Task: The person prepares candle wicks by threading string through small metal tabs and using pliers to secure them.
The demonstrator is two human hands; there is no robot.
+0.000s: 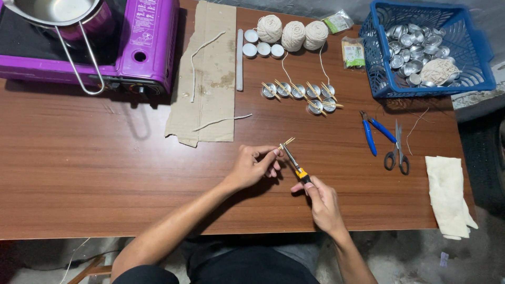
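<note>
Right hand (322,202) closed round yellow-and-black handle of slim metal tool (294,163); long axis diagonal, tip aimed up-left, away from body. Left hand (254,165) pinched shut on pale wooden sticks (288,143) at tool tip, just above smooth brown wood-grain table (105,173). Farther out: blue-handled pliers (374,131), scissors (397,152), folded cream cloth (447,194). Beyond, round shiny metal cups (300,92) crossed with sticks, torn cardboard (208,73), three balls of string (292,32), blue plastic basket (379,68), purple stove (147,42).
</note>
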